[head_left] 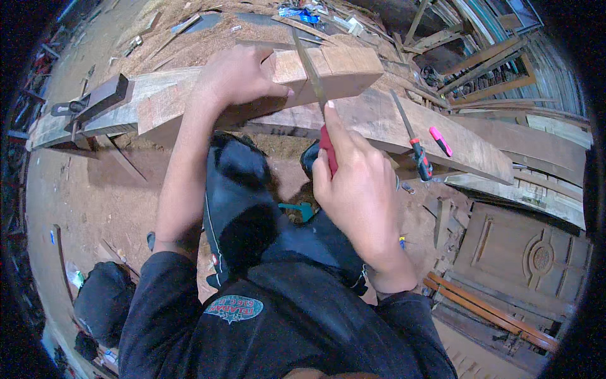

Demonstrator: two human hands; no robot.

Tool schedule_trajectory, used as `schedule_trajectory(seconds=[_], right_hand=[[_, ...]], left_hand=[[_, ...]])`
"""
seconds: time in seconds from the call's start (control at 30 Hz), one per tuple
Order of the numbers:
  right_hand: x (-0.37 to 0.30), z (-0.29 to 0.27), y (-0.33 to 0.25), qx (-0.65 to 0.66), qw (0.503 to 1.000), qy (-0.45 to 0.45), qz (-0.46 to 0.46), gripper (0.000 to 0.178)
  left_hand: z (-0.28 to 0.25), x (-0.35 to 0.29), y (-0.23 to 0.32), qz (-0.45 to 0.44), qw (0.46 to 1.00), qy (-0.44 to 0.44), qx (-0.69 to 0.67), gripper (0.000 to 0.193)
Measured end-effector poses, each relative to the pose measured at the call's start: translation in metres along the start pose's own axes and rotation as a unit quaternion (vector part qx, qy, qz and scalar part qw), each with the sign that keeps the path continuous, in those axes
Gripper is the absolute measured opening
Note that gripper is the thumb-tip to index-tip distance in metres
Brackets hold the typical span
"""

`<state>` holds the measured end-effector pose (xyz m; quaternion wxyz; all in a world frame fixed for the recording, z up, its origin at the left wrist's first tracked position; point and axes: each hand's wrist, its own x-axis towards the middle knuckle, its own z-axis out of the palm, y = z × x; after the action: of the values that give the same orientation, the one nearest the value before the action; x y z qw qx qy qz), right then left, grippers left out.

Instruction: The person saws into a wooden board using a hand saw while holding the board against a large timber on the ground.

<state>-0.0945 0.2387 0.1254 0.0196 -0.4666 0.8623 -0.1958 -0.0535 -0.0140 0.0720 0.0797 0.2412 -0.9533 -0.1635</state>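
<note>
A thick light-brown wood block (353,66) lies across the plank bench in front of me. My left hand (243,76) grips its top edge, thumb pressed along the near face and fingers over the far side. My right hand (356,174) is closed round the red handle of a narrow-bladed handsaw (308,66), index finger stretched out toward the blade. The blade lies across the top of the block, right of my left hand, near several cut or marked lines. Whether its teeth are sunk in the wood I cannot tell.
On the bench (467,139) at right lie a thin-bladed tool (418,155) with a red and black handle and a pink marker (440,141). A dark block-shaped tool (101,98) sits at the left end. Wood shavings (246,31) cover the far side; a carved panel (514,259) lies lower right.
</note>
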Motion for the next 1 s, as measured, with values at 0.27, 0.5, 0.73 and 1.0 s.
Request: schedule_trajectory(seconds=[0.27, 0.5, 0.73, 1.0], right_hand=[[-0.046, -0.015, 0.008, -0.002, 0.999, -0.047, -0.026, 0.066], [-0.007, 0.003, 0.007, 0.009, 1.000, -0.005, 0.007, 0.065], [-0.037, -0.010, 0.014, 0.010, 0.999, -0.039, -0.020, 0.062], [-0.006, -0.002, 0.007, 0.011, 1.000, -0.009, 0.009, 0.063]], left_hand=[[-0.001, -0.009, -0.003, -0.020, 1.000, 0.013, -0.002, 0.072], [0.006, -0.001, -0.001, 0.017, 0.999, 0.047, -0.002, 0.070], [0.006, -0.008, -0.010, 0.002, 0.999, 0.036, -0.015, 0.069], [0.003, -0.003, 0.004, 0.013, 0.999, 0.042, -0.005, 0.070]])
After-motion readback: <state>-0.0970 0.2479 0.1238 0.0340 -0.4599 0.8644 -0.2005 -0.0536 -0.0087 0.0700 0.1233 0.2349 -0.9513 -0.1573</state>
